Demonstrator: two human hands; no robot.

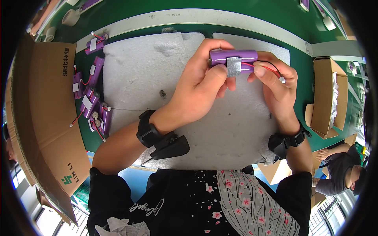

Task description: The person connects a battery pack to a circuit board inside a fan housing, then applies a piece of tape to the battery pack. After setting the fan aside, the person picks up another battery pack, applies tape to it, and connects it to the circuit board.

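Between both hands is a purple battery pack [248, 56] of cylindrical cells, held above a white foam sheet [138, 67]. A grey patch of tape [234, 67] sits across its side. My left hand [202, 80] is closed around the pack's left end, its thumb against the tape. At the other end my right hand [277, 80] pinches the pack where red and black wires come out, thumb in front. The wires lead to a small white connector [282, 80] hanging beside the right fingers. Part of the pack is hidden by the fingers.
Several more purple battery packs [91, 72] with wires lie along the foam's left side on the green table [91, 137]. A large cardboard box [51, 98] stands at the left. An open carton [328, 98] with white material is at the right. Another person [338, 169] sits at the lower right.
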